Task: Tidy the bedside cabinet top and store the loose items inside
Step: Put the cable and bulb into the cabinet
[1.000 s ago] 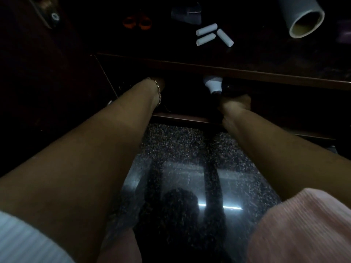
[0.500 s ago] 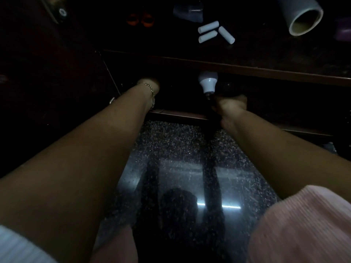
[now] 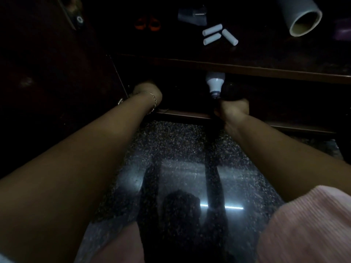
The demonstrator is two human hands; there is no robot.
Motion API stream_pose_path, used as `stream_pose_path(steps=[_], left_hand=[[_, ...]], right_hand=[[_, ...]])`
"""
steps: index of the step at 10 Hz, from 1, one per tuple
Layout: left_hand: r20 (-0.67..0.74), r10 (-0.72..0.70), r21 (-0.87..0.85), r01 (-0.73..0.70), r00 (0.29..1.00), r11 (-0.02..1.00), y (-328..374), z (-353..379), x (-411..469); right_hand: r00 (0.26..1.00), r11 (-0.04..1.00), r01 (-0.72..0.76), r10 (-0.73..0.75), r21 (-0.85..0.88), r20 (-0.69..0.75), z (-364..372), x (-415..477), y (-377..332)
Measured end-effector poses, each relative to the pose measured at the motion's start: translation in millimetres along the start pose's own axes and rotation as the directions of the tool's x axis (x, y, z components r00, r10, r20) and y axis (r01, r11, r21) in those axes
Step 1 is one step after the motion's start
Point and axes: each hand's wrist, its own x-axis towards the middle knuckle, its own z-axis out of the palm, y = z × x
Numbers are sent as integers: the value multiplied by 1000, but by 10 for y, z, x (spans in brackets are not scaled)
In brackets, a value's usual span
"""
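Early in the job, by the look of it. Reaching with both hands into the open compartment of the bedside cabinet (image 3: 180,115), mid-frame. Right hand (image 3: 234,111), just right of centre at the lower ledge, curled and apparently gripping a white light bulb (image 3: 215,82) by its screw base, dome end toward the top of the frame, tucked under the front edge of the worktop (image 3: 266,52); fingers themselves lost in shadow. Left hand (image 3: 147,91), left of centre, bracelet at the wrist, sunk in the dark; impossible to tell whether fingers wide, narrow or holding anything. Lying loose on the worktop along the top of the frame: three white cylinders (image 3: 218,34), a grey roll (image 3: 302,18) with a cardboard core at upper right, orange scissor handles (image 3: 147,25), a grey object (image 3: 191,15) too dim to name. So one item about stored, most yet to go inside.
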Motion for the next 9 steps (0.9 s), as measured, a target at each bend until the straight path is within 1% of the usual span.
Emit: stream_pose_path(steps=[1,2,3,4,5,6,7,8,9], left_hand=[[282,-29,-358,133,959,924,33,53,72],[240,-77,-509,193,968,839,8,79,128],[179,-28,-528,120,983,841,7,-25,-160],[86,-67,-564,104,994,819,-3,51,-62],[155,-101,-862,185,983,472,49,58,-102],[199,-25,-980,199,980,14,95,-35,-149],[141,-57,-989,143,988,35,71,-49,-118],[9,-80,-835,52,997,548,16,-28,-125],[-202,-32,-497,-74,979,865,12,-8,-209]], right_hand=[[999,1000,1,-2,14,37,-7,-62,-5],[999,1000,-22,22,2,38,-31,-100,28],[999,1000,-21,21,-16,41,-29,-40,93],[999,999,-20,21,-32,49,-41,-73,94],[999,999,-22,24,-36,43,-50,-73,103],[999,999,-4,5,-46,34,-61,-142,40],[999,998,16,-14,-58,35,-78,-192,16],[1000,995,26,-25,-92,15,-117,-208,36],[997,981,60,-67,-185,-33,-206,-260,-6]])
